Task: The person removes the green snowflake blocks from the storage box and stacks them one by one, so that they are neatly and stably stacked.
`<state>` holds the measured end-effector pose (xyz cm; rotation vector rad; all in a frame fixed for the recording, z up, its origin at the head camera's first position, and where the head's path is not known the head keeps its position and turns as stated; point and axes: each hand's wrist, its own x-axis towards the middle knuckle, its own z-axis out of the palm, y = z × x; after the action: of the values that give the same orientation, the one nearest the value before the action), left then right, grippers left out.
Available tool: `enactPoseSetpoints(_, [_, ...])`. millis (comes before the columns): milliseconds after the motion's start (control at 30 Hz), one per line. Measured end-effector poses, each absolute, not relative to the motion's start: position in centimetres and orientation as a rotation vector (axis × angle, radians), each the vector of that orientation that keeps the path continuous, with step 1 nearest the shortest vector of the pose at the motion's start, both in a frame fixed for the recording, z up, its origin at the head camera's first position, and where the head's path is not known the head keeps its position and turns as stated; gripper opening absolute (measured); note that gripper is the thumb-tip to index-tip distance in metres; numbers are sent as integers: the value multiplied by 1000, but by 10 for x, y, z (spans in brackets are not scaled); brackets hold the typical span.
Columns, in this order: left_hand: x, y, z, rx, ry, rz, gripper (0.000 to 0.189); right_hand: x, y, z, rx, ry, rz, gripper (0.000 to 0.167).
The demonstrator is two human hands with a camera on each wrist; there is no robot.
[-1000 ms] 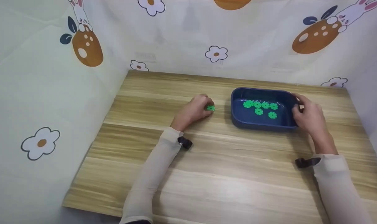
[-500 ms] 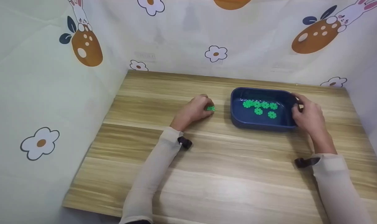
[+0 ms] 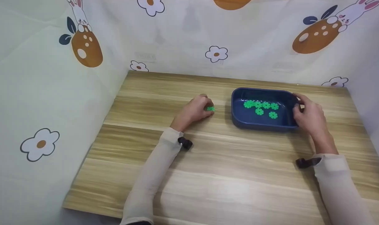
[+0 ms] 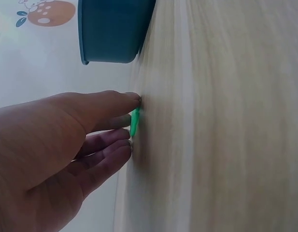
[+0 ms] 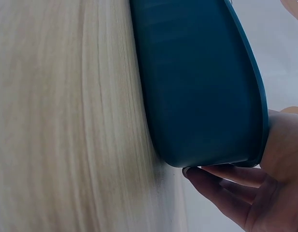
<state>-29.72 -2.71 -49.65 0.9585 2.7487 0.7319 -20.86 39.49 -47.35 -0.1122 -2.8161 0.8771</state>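
Observation:
My left hand [image 3: 194,112] pinches a small green flower-shaped disc [image 3: 211,108] by its edges, close over the tabletop left of the blue bin. In the left wrist view the disc [image 4: 134,121] shows edge-on between thumb and fingers. A dark blue rectangular bin [image 3: 261,126] stands on the table with several similar green discs [image 3: 259,111] lying on its floor, mostly along the far side. My right hand [image 3: 311,115] grips the bin's right end, thumb at the rim. Seen from the right wrist, the fingers [image 5: 221,195] wrap round the end wall.
The wood-grain table [image 3: 226,168] meets a white cloth wall [image 3: 177,40] printed with flowers and rabbits at the back, and the cloth continues along the left side. Another pale wall [image 3: 370,78] rises on the right.
The green disc in my left hand has tilted slightly and shows more edge-on. The right hand stays in place on the bin, and the discs inside lie as before.

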Motion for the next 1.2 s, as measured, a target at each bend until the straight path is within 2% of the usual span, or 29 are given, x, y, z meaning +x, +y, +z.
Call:
enactPoseSetpoints(267, [-293, -23, -492, 1001, 2846, 639, 29, -210, 394, -474, -105, -2814, 914, 51])
enactPoseSetpoints(500, [-288, -8, -480, 1102, 2850, 758, 32, -210, 394, -474, -104, -2818, 924, 51])
enactPoseSetpoints(900, [-274, 42, -458, 1244, 2780, 1101, 27, -209, 396, -476, -88, -2796, 896, 51])
enactPoseSetpoints(1200, [-282, 81, -452, 1192, 2666, 952, 36, -211, 394, -477, -95, -2771, 901, 51])
